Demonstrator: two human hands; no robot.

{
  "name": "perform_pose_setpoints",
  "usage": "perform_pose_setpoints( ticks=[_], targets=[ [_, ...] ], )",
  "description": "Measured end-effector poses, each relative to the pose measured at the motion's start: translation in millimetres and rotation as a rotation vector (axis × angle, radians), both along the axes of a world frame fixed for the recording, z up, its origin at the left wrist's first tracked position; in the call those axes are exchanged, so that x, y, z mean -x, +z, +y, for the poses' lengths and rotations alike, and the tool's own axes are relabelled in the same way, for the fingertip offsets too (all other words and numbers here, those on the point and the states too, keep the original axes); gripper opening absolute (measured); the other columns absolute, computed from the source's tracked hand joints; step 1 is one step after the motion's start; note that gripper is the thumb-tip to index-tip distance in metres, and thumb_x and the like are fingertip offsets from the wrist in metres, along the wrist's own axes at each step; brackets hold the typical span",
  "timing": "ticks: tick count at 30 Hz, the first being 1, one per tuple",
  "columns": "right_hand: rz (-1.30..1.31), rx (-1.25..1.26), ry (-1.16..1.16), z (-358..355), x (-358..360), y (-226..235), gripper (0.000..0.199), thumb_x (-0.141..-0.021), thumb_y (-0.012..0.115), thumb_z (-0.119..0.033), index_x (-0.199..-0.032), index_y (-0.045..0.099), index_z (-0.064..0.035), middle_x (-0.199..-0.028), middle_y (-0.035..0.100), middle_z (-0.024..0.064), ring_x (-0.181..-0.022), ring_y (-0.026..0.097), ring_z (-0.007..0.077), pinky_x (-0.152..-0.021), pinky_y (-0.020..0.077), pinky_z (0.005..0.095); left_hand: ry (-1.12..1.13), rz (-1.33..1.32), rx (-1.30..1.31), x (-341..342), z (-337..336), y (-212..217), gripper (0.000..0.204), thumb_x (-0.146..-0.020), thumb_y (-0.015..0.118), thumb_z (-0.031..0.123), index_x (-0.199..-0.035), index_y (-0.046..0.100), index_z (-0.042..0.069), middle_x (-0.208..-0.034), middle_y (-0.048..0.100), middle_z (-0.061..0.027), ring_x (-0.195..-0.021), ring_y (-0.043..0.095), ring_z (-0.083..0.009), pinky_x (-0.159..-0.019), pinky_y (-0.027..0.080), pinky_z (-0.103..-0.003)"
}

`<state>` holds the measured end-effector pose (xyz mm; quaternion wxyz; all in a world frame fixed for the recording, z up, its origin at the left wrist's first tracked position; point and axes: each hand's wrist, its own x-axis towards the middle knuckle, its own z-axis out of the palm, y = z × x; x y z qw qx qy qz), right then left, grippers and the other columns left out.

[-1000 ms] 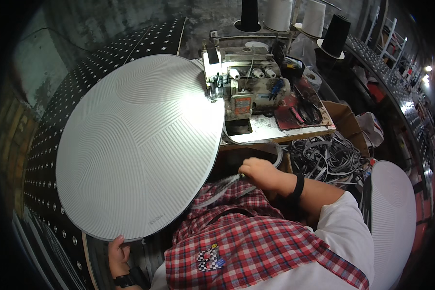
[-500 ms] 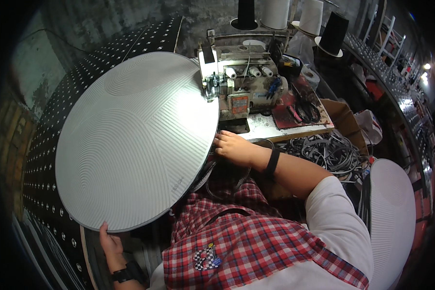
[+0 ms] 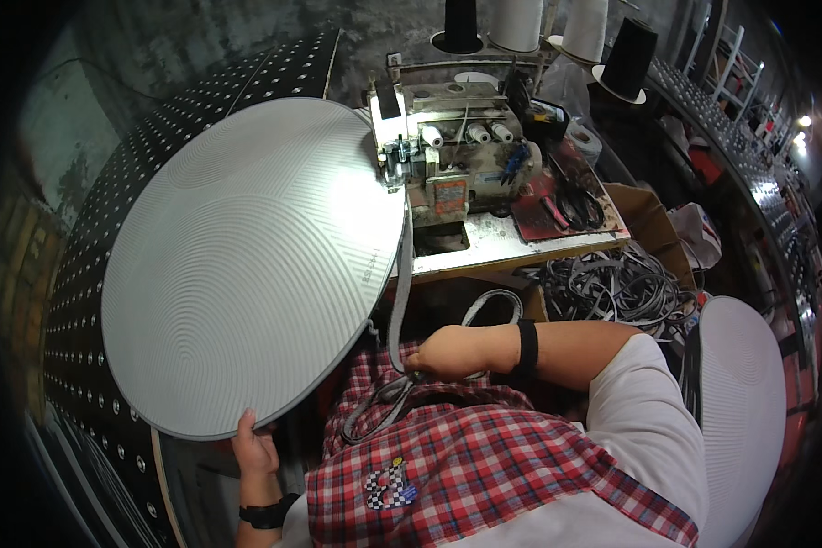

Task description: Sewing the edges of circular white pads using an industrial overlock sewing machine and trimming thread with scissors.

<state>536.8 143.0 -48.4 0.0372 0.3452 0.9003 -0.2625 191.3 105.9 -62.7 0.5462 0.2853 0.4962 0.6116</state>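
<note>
A large round grey mat (image 3: pixel 237 265) with ridged swirl patterns lies tilted under the lit head of a sewing machine (image 3: pixel 457 151), which meets its right edge. My left hand (image 3: pixel 256 447) pinches the mat's near rim, thumb on top and the other fingers partly hidden beneath. From the machine a long grey binding strip (image 3: pixel 400 306) hangs down along the mat's edge. Closed round this strip, my right hand (image 3: pixel 457 352) is in front of the checked apron; its fingertips are mostly hidden. Loops of the strip hang over the apron.
Black-handled scissors (image 3: pixel 583 208) lie on a red pad on the machine table (image 3: pixel 502 254). Beside it, a cardboard box (image 3: pixel 644 215) and a heap of strips (image 3: pixel 612 292). Another grey mat (image 3: pixel 744 411) is at the right; thread cones (image 3: pixel 626 59) stand behind. A black studded table (image 3: pixel 87 320) extends left.
My right hand has moved from the mat's edge toward my lap, drawing the strip down. The mat has turned counterclockwise, and my left hand has shifted right along its rim.
</note>
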Motion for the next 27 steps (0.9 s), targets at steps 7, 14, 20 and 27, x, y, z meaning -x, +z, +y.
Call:
perform_pose_setpoints(
  ticks=[7, 14, 20, 27],
  targets=[
    [0.142, 0.059, -0.227, -0.5, -8.4, 7.3, 0.033, -0.075, 0.057, -0.025, -0.103, 0.052, -0.0076, -0.084, 0.059, 0.0149, -0.080, 0.056, 0.0313, -0.069, 0.0438, 0.0381, -0.118, 0.122, -0.026, -39.8, 3.6, -5.4, 0.024, -0.079, 0.050, 0.016, -0.097, 0.049, 0.000, -0.085, 0.055, -0.0095, -0.073, 0.054, -0.0174, -0.061, 0.042, -0.028],
    [0.703, 0.702, -0.732, 16.9, 28.5, 17.1, 0.039, -0.075, 0.062, -0.022, -0.104, 0.047, -0.0001, -0.078, 0.057, 0.0081, -0.069, 0.052, 0.0113, -0.057, 0.0428, 0.0245, -0.381, 0.259, 0.025, -72.3, 20.7, -12.0, 0.028, -0.086, 0.041, 0.024, -0.088, 0.055, -0.001, -0.080, 0.056, -0.0074, -0.072, 0.051, -0.0142, -0.071, 0.040, -0.027],
    [1.266, 0.915, -0.864, 31.3, 45.6, 23.0, 0.028, -0.075, 0.062, -0.015, -0.095, 0.047, -0.0028, -0.077, 0.053, 0.0025, -0.062, 0.048, 0.0095, -0.049, 0.0388, 0.0214, -0.546, 0.392, -0.004, -103.2, 42.3, -3.8, 0.034, -0.088, 0.036, 0.030, -0.095, 0.051, 0.000, -0.083, 0.052, -0.0055, -0.077, 0.047, -0.0126, -0.075, 0.036, -0.026],
    [1.411, 0.790, -1.071, 55.2, 47.4, 17.4, 0.018, -0.076, 0.057, -0.013, -0.089, 0.047, -0.0039, -0.077, 0.053, 0.0031, -0.061, 0.047, 0.0093, -0.050, 0.0383, 0.0219, -0.557, 0.435, -0.125, -131.9, 71.5, -13.3, 0.031, -0.087, 0.039, 0.024, -0.100, 0.052, 0.000, -0.087, 0.055, -0.0082, -0.074, 0.052, -0.0135, -0.069, 0.042, -0.026]
  ],
)
